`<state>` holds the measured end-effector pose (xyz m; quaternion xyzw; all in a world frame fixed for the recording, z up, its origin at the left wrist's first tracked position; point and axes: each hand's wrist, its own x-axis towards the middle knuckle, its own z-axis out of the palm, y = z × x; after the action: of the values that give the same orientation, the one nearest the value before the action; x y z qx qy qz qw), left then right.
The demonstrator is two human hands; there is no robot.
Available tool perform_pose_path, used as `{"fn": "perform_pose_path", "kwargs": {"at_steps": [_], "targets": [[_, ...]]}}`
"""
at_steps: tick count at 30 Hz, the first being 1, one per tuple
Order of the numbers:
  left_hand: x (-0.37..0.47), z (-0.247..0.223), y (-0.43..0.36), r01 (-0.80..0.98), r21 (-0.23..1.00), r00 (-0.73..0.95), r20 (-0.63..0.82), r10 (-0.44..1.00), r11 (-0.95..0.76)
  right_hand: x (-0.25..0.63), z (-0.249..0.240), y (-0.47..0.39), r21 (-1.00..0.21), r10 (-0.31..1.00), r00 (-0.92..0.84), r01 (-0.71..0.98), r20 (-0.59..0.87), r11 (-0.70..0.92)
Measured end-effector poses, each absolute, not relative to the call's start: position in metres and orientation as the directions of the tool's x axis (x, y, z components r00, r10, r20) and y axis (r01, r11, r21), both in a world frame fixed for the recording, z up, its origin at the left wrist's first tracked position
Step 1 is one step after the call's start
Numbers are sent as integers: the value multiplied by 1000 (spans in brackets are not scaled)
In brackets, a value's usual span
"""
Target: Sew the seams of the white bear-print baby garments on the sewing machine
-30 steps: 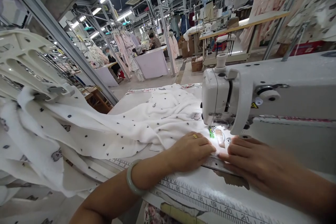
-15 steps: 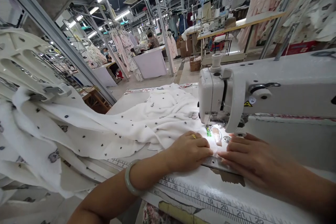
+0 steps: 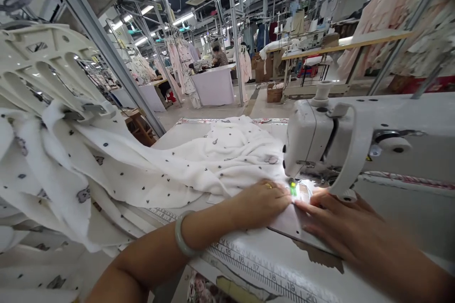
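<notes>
White fabric with dark dots and small animal-like prints [image 3: 199,165] lies bunched across the sewing table and runs down from a clamp at the left. My left hand [image 3: 263,204], a ring on one finger and a pale bangle on the wrist, is closed on its edge just in front of the sewing machine [image 3: 309,137]. Opposite it, my right hand [image 3: 346,222] pinches the fabric edge with its fingertips, partly smeared by motion. Both sets of fingertips nearly meet beside the lit needle area, where a green mark [image 3: 293,188] shows. The pinched edge itself is mostly hidden by the fingers.
A printed ruler strip [image 3: 249,265] runs along the table's front edge. The white plastic hanger clamp [image 3: 46,61] hangs at the left beside a metal post [image 3: 106,52]. Behind are other workstations [image 3: 213,85], a person [image 3: 219,54], racks of garments and a carton [image 3: 274,93].
The view has shifted, so the machine sits farther right and lower. My right hand has moved nearer the needle area, and the fabric edge between both hands now spreads toward me.
</notes>
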<state>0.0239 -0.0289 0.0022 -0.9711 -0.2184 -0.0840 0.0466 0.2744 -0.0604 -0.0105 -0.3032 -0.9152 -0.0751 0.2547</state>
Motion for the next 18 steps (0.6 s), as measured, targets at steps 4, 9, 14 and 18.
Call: {"fn": "perform_pose_path", "kwargs": {"at_steps": [4,9,14,18], "targets": [[25,6,-18,465,-47,883,94,460,-884,275,-16,-59,-19,522,-658,612,543,791],[24,6,-14,476,-37,877,97,471,-879,278,-19,-57,-4,512,-663,610,546,793],[23,8,-16,484,-18,872,95,481,-875,276,-16,-54,39,498,-668,618,554,785],[22,9,-18,498,-6,864,92,496,-867,279,-24,-52,21,515,-658,627,549,778]]}}
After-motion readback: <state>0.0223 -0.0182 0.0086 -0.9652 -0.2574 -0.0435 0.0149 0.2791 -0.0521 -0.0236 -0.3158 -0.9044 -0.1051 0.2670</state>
